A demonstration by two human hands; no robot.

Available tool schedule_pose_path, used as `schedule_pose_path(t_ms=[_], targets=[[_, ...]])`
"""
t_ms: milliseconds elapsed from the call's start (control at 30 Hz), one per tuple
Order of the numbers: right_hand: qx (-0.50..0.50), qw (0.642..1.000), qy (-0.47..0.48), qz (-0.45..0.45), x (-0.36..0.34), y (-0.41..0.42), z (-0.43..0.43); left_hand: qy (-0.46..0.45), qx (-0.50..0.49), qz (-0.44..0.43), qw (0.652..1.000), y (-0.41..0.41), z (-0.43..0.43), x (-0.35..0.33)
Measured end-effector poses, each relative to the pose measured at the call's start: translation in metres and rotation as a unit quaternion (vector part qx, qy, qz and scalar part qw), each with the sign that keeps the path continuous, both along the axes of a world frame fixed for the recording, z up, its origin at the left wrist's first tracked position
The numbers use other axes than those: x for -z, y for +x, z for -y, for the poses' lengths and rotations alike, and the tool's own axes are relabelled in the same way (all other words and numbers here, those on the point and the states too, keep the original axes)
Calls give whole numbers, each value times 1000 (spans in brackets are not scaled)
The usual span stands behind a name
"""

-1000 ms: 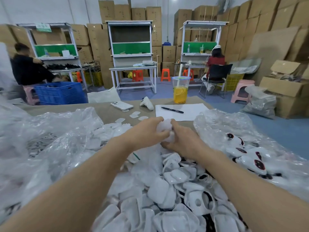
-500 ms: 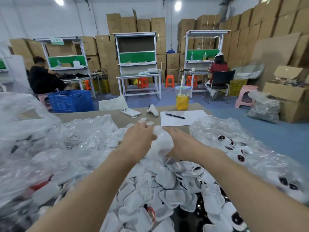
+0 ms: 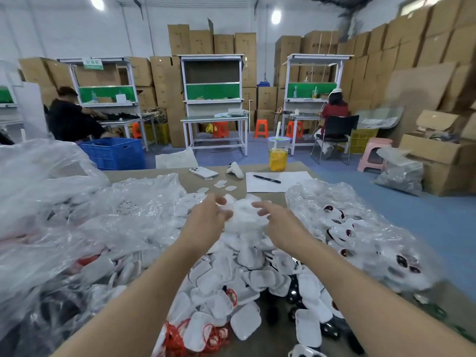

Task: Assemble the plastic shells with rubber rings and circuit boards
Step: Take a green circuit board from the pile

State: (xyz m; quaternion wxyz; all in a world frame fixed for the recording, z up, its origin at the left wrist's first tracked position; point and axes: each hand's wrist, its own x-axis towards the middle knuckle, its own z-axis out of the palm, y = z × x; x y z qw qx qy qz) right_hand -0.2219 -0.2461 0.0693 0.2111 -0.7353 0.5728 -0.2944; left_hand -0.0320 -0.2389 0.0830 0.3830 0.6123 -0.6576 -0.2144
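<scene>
My left hand (image 3: 206, 217) at blurred white shell (image 3: 243, 215) atop shell pile (image 3: 231, 279), grip unclear; right hand (image 3: 280, 222) fingers loose, just beside, likely steadying for fitting.

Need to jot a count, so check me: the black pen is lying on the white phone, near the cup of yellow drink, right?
No. The head view shows the black pen lying on the white sheet of paper, near the cup of yellow drink; the white phone lies apart, to its left.
</scene>
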Motion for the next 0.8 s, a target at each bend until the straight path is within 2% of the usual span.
schedule_pose_path(t_ms=[33, 100, 200, 333, 500, 667, 700, 733, 767, 800], targets=[[2, 997, 14, 77, -2, 3, -3, 0, 1, -43, 999, 2, -3, 0], [-15, 984, 44, 173, -10, 11, -9, 1, 17, -108, 994, 2, -9, 0], [-72, 967, 67, 233, -11, 25, -23, -15, 43, -201, 979, -2, -24, -2], [-53, 944, 58, 321, 1, 29, -53, -31, 64, -266, 961, 2, -54, 7], [-39, 903, 90, 418, 30, 25, -89, -64, 23, -215, 974, 11, -87, 39], [40, 866, 96, 489, 42, 14, -94, -91, -10, -207, 974, 22, -93, 53], [42, 863, 95, 494, 41, 12, -93, -95, -20, -167, 981, 24, -89, 52], [41, 860, 94, 499, 41, 12, -93, -114, -40, -88, 989, 24, -87, 48], [39, 857, 96, 504, 40, 12, -93, -145, -62, -7, 987, 24, -87, 44], [38, 855, 98, 508, 41, 12, -94, -177, -70, 27, 981, 24, -89, 43]])
